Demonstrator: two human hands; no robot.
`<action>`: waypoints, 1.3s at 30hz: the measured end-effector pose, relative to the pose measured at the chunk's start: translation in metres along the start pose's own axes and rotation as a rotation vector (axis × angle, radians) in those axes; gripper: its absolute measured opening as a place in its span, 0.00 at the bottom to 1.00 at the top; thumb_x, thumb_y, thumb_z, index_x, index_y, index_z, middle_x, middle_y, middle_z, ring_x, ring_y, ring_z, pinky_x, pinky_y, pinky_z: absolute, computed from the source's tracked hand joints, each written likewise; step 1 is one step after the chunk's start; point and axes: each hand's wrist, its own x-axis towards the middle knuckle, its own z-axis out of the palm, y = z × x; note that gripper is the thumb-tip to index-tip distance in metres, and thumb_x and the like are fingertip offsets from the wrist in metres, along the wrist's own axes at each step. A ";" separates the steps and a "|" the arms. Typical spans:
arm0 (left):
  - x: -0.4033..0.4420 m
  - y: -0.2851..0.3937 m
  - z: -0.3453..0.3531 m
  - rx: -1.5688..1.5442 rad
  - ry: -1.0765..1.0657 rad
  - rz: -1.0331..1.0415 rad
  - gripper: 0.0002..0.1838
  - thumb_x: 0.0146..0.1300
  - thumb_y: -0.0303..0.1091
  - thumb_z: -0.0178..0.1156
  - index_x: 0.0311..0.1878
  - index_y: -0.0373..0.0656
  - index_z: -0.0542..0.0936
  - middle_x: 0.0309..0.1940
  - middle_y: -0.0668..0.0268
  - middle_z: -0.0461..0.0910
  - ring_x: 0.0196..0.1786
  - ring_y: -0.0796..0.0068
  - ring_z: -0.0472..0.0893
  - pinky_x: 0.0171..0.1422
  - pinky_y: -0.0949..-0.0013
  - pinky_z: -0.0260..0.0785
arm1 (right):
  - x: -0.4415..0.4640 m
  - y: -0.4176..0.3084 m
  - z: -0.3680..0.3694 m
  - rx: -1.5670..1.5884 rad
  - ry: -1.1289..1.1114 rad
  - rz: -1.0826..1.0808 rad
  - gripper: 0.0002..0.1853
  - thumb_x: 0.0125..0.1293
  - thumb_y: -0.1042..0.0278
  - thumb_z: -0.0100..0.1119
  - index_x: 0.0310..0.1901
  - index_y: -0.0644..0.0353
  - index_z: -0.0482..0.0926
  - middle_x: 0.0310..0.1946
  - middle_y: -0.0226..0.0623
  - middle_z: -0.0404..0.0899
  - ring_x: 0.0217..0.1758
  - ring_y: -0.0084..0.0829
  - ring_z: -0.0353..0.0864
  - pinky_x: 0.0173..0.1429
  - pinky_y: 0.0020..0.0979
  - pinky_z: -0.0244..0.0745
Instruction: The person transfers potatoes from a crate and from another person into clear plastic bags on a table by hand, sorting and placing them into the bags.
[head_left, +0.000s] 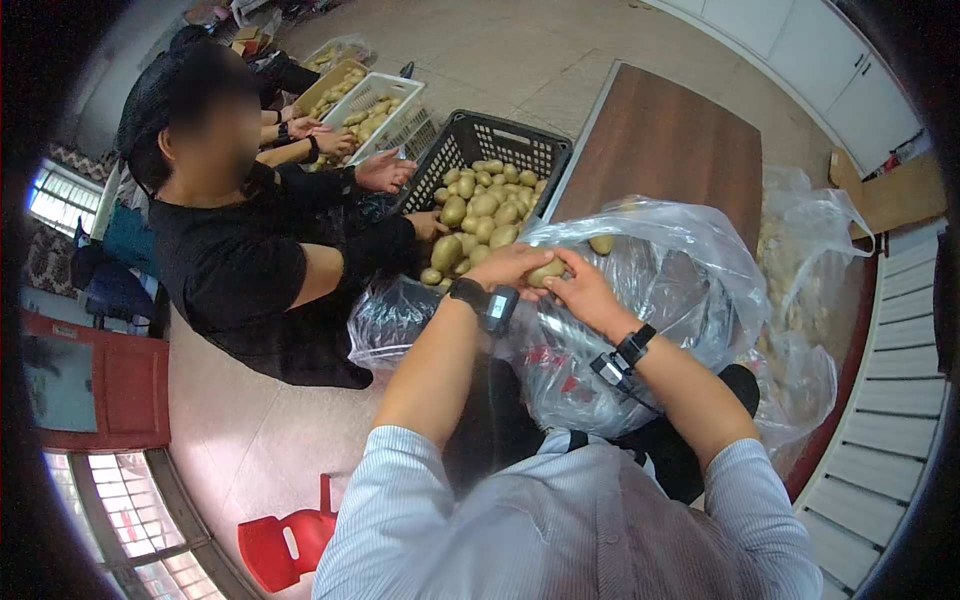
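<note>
My left hand point(508, 268) and my right hand point(585, 288) are closed around one potato point(546, 270), held between them above a large clear plastic bag point(650, 300). Another potato point(601, 244) shows at the bag's far edge, just beyond my right hand. A black crate point(555, 150) full of potatoes stands ahead of my left hand. The fingers of both hands touch the potato's sides, and part of it is hidden behind them.
A co-worker point(230, 250) sits at the left, one hand in the black crate. Beyond are a white crate point(410, 90) of potatoes and more people's hands. A brown table point(670, 140) stands ahead, a filled clear bag point(800, 250) right, a red stool point(290, 540) lower left.
</note>
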 end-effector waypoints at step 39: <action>0.035 -0.044 -0.084 -0.537 0.836 0.207 0.19 0.67 0.36 0.51 0.48 0.26 0.73 0.45 0.49 0.78 0.39 0.55 0.85 0.37 0.61 0.82 | 0.028 0.039 -0.075 -0.880 0.147 -0.068 0.20 0.61 0.75 0.47 0.56 0.60 0.71 0.57 0.57 0.71 0.56 0.57 0.75 0.59 0.50 0.71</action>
